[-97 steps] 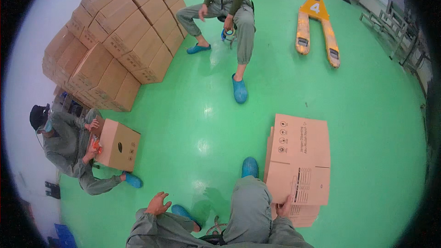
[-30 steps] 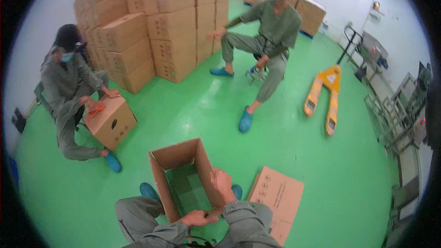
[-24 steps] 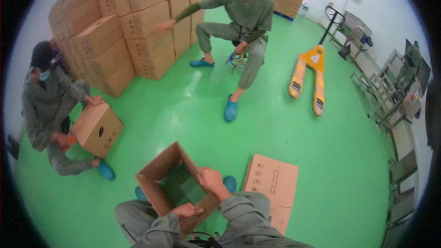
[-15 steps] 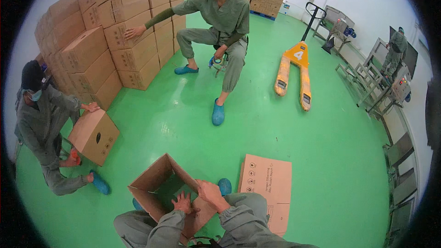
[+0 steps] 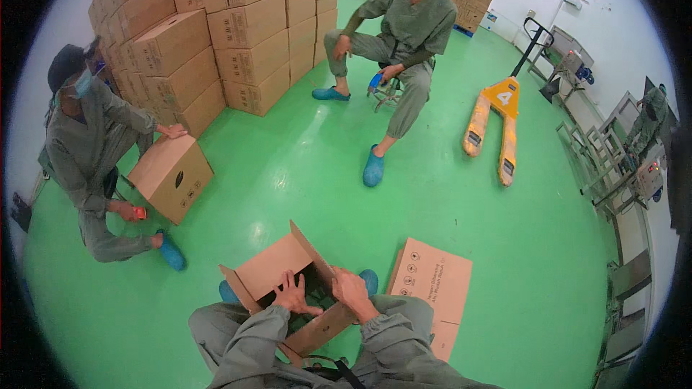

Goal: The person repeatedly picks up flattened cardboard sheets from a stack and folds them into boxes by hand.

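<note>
My left hand (image 5: 294, 292) lies spread on the near flap of the open cardboard box (image 5: 288, 284) at my knees; my right hand (image 5: 351, 289) grips its right edge. A flattened box (image 5: 432, 284) lies on the green floor (image 5: 303, 166) just right.

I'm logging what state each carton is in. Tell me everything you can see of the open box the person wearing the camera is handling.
The open box is plain brown corrugated cardboard, tilted on the person's lap with its opening facing up and away. One large flap stands up at the far side; a smaller flap juts left. The inside looks dark, its contents unclear. The left hand lies spread on the near rim, and the right hand grips the right edge. It sits above the green floor, beside a flattened carton.
</note>
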{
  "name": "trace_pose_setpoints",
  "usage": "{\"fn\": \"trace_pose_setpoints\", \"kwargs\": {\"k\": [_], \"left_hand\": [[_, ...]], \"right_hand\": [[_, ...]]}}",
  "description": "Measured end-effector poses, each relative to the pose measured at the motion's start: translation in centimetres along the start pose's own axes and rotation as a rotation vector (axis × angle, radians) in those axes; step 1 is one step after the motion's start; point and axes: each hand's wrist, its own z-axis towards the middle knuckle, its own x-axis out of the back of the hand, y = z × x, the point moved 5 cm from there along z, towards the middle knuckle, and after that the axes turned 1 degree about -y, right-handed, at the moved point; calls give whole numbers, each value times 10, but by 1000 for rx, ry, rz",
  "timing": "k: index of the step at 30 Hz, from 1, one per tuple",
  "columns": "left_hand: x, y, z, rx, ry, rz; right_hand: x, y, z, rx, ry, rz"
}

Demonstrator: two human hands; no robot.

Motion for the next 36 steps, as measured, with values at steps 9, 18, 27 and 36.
{"fn": "trace_pose_setpoints", "kwargs": {"k": [9,18,27,36], "left_hand": [[9,25,-5,-103,181,-16],[-11,13,-2,4,331,250],[-90,-29,54,-112,411,405],[52,-64,-181,533,1104,-794]], "right_hand": [[-9,-13,-2,-55,33,-26],[-4,-23,-6,-4,60,-63],[-82,-64,-39,-36,120,-18],[-107,-45,-46,37,206,-161]]}}
